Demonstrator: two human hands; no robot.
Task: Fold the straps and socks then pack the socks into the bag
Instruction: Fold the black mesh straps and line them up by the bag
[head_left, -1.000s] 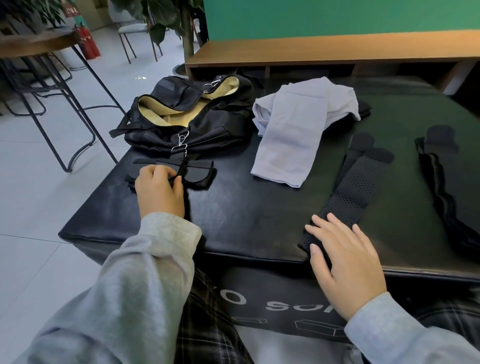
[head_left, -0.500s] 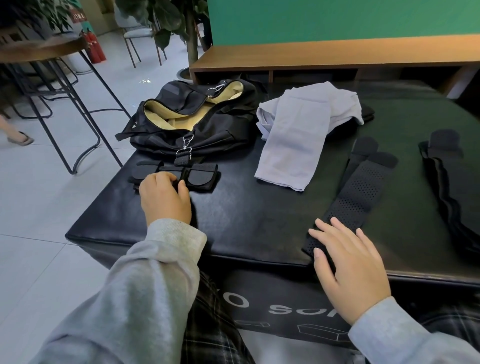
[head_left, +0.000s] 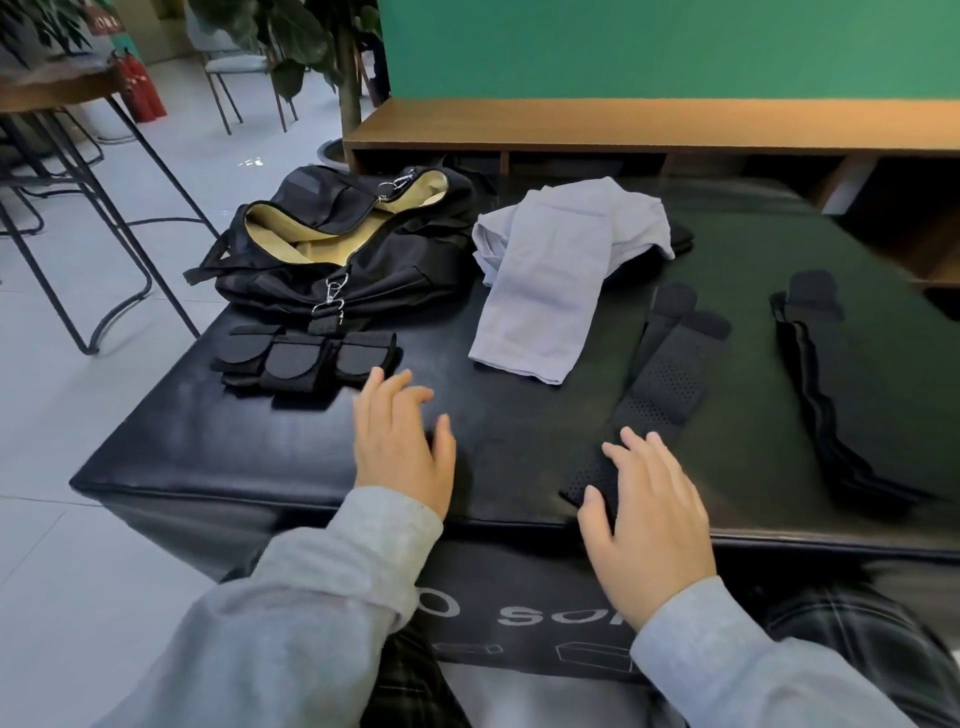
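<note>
Front of the black box (head_left: 519, 618): I read white letters upside down, roughly "O sor" (the rest is hidden by my right sleeve).
Red sign (head_left: 104, 21) top left: too blurred for me to read.

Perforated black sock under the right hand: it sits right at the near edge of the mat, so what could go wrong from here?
1. The perforated black sock has its near end at the mat edge; with the right hand only lying flat on it, a pull could slide it off.
2. The folded strap bundle lies loose, left hand off it; it may spring open.
3. The bag mouth gapes only partly, so socks could snag on its clips.
</note>
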